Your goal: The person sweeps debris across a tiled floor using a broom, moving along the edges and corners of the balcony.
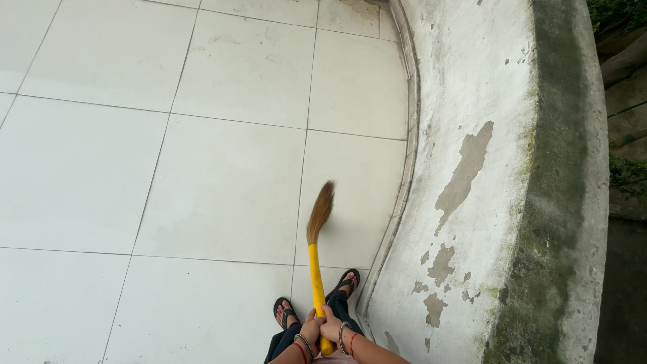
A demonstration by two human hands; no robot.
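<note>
The floor (202, 168) is the biggest thing here, laid with large pale square tiles split by thin dark seams. Along its right edge runs a curved low wall (472, 168), whitewashed, with grey patches where the paint has flaked off and a band of green moss near its top. A narrow raised kerb follows the foot of the wall where it meets the floor. Beyond the wall, at the far right, some dark stone and greenery show.

The broom (315, 269) stands near the floor's right edge, close to the kerb. Its yellow handle rises from the bottom of the view and ends in a brown tuft of bristles that bends to the right, blurred, above the tiles.

2 feet in black sandals (317, 296) stand on the floor at its near edge, 1 on each side of the handle.

The left hand (311, 330) and the right hand (331, 325) are together, side by side, both clamped around the lower part of the yellow handle. Each wrist carries bangles and a red thread.
</note>
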